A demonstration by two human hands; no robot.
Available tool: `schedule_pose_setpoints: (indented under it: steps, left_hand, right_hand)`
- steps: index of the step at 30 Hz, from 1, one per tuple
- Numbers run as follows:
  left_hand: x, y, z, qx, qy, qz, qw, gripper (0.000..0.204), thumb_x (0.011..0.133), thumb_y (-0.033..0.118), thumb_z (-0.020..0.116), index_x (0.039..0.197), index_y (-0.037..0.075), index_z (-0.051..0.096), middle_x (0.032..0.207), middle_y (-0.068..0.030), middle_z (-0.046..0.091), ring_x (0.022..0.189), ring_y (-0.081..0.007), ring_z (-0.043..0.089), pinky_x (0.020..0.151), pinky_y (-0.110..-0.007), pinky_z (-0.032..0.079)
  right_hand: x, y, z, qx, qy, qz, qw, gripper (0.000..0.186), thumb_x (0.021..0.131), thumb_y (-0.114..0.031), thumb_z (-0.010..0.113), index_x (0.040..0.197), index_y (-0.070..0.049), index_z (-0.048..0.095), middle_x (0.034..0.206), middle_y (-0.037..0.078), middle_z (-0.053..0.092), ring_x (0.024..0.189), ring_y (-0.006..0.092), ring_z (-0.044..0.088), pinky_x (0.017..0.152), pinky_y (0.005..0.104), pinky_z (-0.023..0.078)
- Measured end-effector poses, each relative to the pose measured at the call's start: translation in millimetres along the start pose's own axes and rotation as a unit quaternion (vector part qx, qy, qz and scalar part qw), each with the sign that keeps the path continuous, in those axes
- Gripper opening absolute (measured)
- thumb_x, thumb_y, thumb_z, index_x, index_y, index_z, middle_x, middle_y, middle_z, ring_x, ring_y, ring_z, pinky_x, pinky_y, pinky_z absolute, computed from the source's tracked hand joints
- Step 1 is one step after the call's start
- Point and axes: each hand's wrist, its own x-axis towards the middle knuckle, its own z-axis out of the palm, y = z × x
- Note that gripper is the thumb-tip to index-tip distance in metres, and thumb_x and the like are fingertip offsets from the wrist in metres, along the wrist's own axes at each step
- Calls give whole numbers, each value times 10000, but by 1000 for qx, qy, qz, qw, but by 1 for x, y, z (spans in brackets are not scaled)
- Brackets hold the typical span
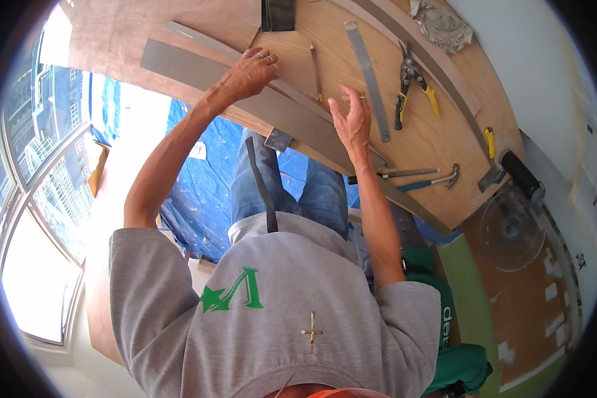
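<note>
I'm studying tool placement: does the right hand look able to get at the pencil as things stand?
Probably yes. The right hand looks empty, and the pencil lies uncovered on the wooden board just left of it, with nothing visible between them.

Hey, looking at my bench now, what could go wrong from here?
Cuts: your bare left hand is at the long, narrow grey strip, whose edge might nick a finger if it is sharp.

Slipping: the long, wide, flat grey strip lies along the near edge of the light-brown wooden tabletop; a bump could shift it off.

Knocks: the blue-handled hammer appears close to your right forearm, which might catch it.
</note>
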Motion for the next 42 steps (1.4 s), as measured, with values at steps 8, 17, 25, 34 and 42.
schedule_pose_setpoints:
  steps: [8,17,25,34,42]
  left_hand:
    - [-11,-1,-52,-69,48,1,996,73,978,91,623,1016,87,685,1021,-88,682,1070,-278,655,1087,-435,436]
    - [11,-35,-46,-84,52,-12,995,138,993,77,592,1039,74,722,1037,-87,704,1077,-290,659,1101,-457,432]
    - [10,-40,-29,-20,183,-31,982,235,981,81,612,1180,172,699,1250,-36,672,1262,-236,584,1261,-492,272]
    - [-91,5,17,-125,165,-81,975,291,958,99,656,1240,166,661,1333,-68,619,1266,-290,574,1237,-514,297]
    - [-127,7,31,-205,223,-181,936,278,949,93,660,1223,135,675,1341,-94,609,1276,-338,560,1191,-537,356]
  right_hand:
    - [45,-18,35,-16,-26,23,999,317,880,-277,768,1088,-51,686,1040,150,703,992,374,656,861,480,493]
    - [68,-28,38,-98,-18,20,995,169,892,-185,700,989,-57,648,979,154,711,937,371,671,808,478,511]
    - [43,9,-33,-162,70,140,974,326,952,-158,633,1223,-13,524,1022,207,681,889,383,694,749,493,529]
    - [15,31,-33,-252,98,102,957,352,867,-220,791,1124,-8,676,1059,156,645,936,305,707,817,434,559]
    - [24,59,-32,-176,83,159,968,281,804,-174,818,1013,-42,686,857,77,685,789,208,674,713,374,527]
